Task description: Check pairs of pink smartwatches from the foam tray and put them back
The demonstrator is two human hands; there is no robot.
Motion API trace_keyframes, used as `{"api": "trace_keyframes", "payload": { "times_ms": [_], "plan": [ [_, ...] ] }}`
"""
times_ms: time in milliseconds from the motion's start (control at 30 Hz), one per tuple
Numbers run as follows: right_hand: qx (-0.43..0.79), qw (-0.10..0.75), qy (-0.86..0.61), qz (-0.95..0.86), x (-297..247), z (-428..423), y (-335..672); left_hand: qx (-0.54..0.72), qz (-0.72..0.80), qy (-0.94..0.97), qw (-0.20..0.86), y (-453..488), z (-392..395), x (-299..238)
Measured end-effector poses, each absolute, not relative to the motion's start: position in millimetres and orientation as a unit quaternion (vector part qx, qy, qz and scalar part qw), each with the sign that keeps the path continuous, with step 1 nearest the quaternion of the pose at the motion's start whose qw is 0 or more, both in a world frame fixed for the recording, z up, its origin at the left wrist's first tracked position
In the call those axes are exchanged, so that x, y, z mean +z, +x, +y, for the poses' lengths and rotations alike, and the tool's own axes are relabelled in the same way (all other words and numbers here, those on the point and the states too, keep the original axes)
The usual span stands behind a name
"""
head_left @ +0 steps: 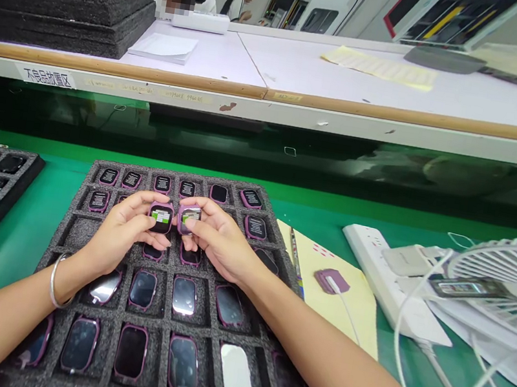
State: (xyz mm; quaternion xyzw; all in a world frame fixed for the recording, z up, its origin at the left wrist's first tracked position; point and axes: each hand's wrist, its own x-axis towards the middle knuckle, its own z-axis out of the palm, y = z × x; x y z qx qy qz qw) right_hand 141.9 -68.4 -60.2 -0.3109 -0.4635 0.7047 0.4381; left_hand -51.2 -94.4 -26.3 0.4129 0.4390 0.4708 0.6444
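Observation:
My left hand grips a purple-framed smartwatch body without a strap, its screen lit in green and white. In my right hand is a second watch of the same kind, tilted so the screen catches glare, with the thumb over its lower part. Both are held side by side above a dark foam tray. Rows of purple-framed watches fill many of the tray's compartments, such as a dark-screened watch near the front. Several in the far rows show small white text. My hands hide some compartments.
Another foam tray of dark watches stands at left. On the right are a purple watch with a white cable on yellow paper, a power strip and a white fan. A raised shelf crosses behind; people sit beyond.

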Motion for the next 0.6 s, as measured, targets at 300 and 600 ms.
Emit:
{"api": "trace_keyframes", "payload": {
  "times_ms": [300, 600],
  "plan": [
    [0.697, 0.437, -0.314, -0.474, -60.5, -68.4, 142.7, 0.466, 0.441, 0.421, 0.641, -51.5, -94.2, -27.9],
    [0.713, 0.428, -0.296, -0.470, -57.8, -68.6, 143.6, 0.472, 0.444, 0.425, 0.633, -52.6, -95.0, -27.7]
  ]
}}
